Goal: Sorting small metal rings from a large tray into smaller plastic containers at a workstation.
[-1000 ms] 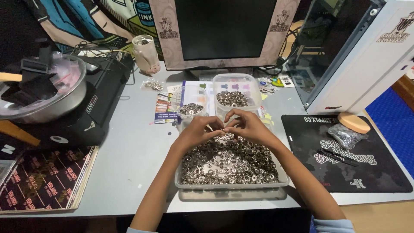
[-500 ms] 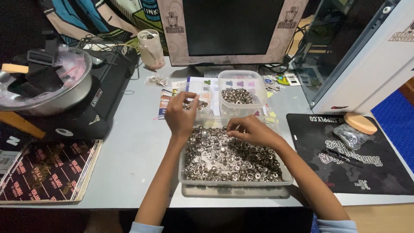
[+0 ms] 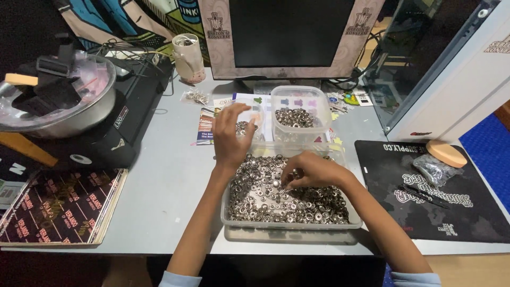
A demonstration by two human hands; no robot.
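A clear shallow tray [image 3: 292, 226] heaped with small silver metal rings [image 3: 265, 201] sits at the table's front edge. My right hand [image 3: 314, 170] rests in the heap, its fingertips bunched on a few rings near the middle. My left hand [image 3: 229, 137] is lifted past the tray's far left corner. Its fingers are spread over a small clear cup [image 3: 251, 127] holding a few rings. Beside that cup stands a taller clear tub [image 3: 319, 101] with more rings in its bottom.
A monitor [image 3: 289, 32] stands behind the tubs. A black machine [image 3: 106, 138] bearing a metal bowl [image 3: 79, 114] fills the left. Printed sheets [image 3: 58, 207] lie front left. At the right a black mat [image 3: 425, 202] holds a bag of rings [image 3: 434, 169] and a wooden disc [image 3: 446, 153].
My hands were together over the tray's far edge. My left hand then moved up to the small cup and spread its fingers, while my right hand dropped into the heap.
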